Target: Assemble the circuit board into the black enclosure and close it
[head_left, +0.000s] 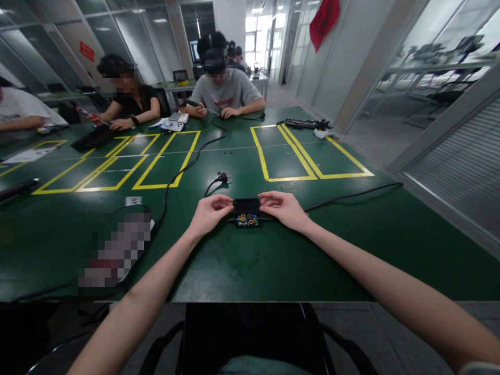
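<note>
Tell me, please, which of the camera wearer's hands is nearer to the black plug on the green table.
Left. The left hand is just on the near side of the black plug; the right hand is farther off, to the plug's right.

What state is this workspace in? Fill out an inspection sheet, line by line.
Surface: green table, marked with yellow tape.
Work items: small open black case; circuit board exposed in its base, black cover raised behind.
Clutter: obscured item at left, unidentifiable; card marked 24; black item, perhaps a stand, at the far side.
Hands: left hand and right hand hold the cover's opposite edges with their fingers.
Cables: plug beyond the left hand; black cable runs right; long cable crosses at left.
Surroundings: co-workers seated opposite; glass partitions.
</note>
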Demonstrator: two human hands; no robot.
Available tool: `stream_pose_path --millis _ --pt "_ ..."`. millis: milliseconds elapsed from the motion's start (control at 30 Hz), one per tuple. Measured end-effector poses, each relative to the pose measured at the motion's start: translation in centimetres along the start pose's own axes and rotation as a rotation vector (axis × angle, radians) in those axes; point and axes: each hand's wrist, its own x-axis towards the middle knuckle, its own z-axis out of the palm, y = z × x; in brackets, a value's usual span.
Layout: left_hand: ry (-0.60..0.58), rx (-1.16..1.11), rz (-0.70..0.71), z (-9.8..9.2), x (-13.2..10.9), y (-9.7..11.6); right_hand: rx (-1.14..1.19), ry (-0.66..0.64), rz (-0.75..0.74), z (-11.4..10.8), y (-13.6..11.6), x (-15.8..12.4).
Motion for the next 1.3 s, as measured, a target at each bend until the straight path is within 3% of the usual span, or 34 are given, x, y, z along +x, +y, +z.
stream_pose_path --millis 433,1300 --pt "0.025 -0.007 -0.055 0.15 0.1 0.41 0.047 0.048 0.038 0.23 -0.72 0.07" --pt "-0.011 -0.047 -0.033 -0.02 0.24 0.34 0.047 -0.011 0.054 -0.4 -0.58 0.03"
